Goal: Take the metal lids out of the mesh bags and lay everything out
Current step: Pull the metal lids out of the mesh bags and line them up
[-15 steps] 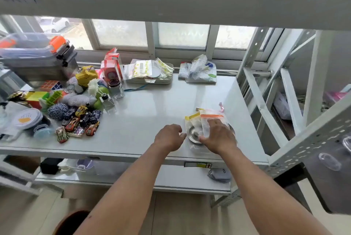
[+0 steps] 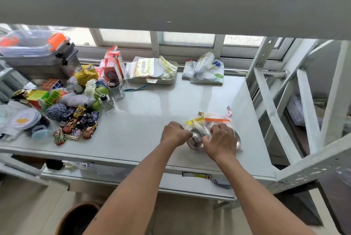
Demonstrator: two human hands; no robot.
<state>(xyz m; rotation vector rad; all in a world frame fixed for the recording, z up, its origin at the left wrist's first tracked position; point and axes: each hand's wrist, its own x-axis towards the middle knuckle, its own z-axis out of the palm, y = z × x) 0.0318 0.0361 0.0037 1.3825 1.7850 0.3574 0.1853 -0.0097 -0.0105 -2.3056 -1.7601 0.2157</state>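
Two white mesh bags lie near the table's front right: one with a yellow band (image 2: 194,121) and one with an orange band (image 2: 216,121). A round metal lid (image 2: 195,137) shows between my hands, partly wrapped in mesh. The rim of another metal lid (image 2: 238,140) peeks out past my right hand. My left hand (image 2: 174,132) pinches the mesh at the lid's left side. Fingers curled, my right hand (image 2: 221,138) grips the bag fabric over the lid. How the lids sit inside the bags is hidden.
A heap of toy cars (image 2: 79,124), cubes and small jars fills the table's left side. A tray of packets (image 2: 153,75) and a folded cloth bundle (image 2: 206,71) sit at the back by the window. White shelf struts (image 2: 275,113) rise at the right.
Both hands have closed in on the bag with the lid; my left hand now pinches the mesh, and the fabric is pulled up between the two hands.
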